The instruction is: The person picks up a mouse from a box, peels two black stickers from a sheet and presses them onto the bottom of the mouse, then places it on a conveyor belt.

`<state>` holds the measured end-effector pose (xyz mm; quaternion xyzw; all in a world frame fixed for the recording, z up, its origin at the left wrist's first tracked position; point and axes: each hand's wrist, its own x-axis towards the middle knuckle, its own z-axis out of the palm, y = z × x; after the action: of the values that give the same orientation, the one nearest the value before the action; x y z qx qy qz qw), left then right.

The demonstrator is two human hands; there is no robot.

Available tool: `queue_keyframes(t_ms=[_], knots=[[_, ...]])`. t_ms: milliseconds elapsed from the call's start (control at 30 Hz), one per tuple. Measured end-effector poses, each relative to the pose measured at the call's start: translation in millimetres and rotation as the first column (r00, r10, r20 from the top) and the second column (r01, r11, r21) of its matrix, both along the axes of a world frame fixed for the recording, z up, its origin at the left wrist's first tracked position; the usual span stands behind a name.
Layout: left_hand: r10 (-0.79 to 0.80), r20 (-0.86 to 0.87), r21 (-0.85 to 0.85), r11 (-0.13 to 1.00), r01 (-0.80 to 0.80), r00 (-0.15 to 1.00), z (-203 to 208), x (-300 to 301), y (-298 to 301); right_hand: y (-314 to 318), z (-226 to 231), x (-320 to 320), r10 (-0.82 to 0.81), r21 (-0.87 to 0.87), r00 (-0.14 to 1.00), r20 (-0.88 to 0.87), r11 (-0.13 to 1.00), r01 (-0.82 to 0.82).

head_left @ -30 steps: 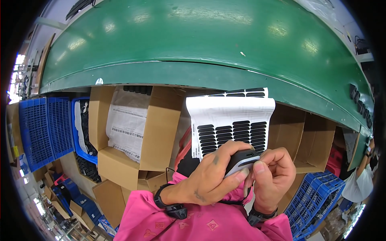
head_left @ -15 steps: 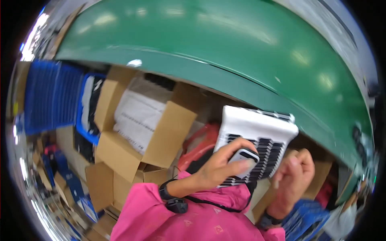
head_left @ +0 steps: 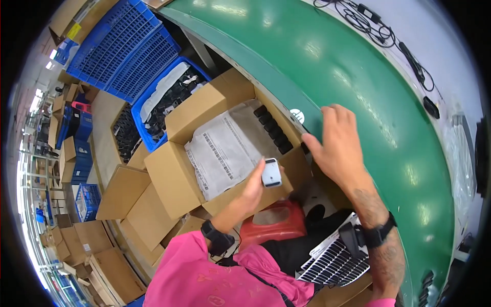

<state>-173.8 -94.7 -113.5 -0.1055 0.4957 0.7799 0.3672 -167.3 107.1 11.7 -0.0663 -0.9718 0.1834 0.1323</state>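
My left hand [head_left: 249, 193] grips a small white device [head_left: 271, 173] with dark ends and rounded corners, above the near side of an open cardboard box [head_left: 174, 179]. Inside that box, a printed whitish sheet [head_left: 225, 153] covers most of the contents, and a row of black pieces [head_left: 272, 129] shows along its right side. My right hand [head_left: 337, 146] is over the bench edge, right of the box, with thumb and fingers apart. Below my right forearm, a white tray [head_left: 335, 256] with rows of black slots lies tilted by my lap, partly hidden by the arm.
The green bench [head_left: 378, 123] curves along the right, with black cables [head_left: 376, 25] behind it. A blue crate [head_left: 138, 110] of dark parts stands beyond the box, beside stacked blue crates [head_left: 123, 51]. A red plastic stool [head_left: 271, 225] is below. More cartons [head_left: 115, 271] lie at left.
My view has turned toward the cardboard box. The left hand with the white device has moved from over the tray to the box. My right hand has opened and reached to the bench edge.
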Motion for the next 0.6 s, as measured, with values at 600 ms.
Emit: queue_keyframes(t_ms=[600], knots=[[0.13,0.402,0.082,0.981,-0.177,0.906,-237.6,-258.1,-24.9,-4.2,-29.2,-59.4,0.093,0.118,0.992,0.081,0.988,-0.102]])
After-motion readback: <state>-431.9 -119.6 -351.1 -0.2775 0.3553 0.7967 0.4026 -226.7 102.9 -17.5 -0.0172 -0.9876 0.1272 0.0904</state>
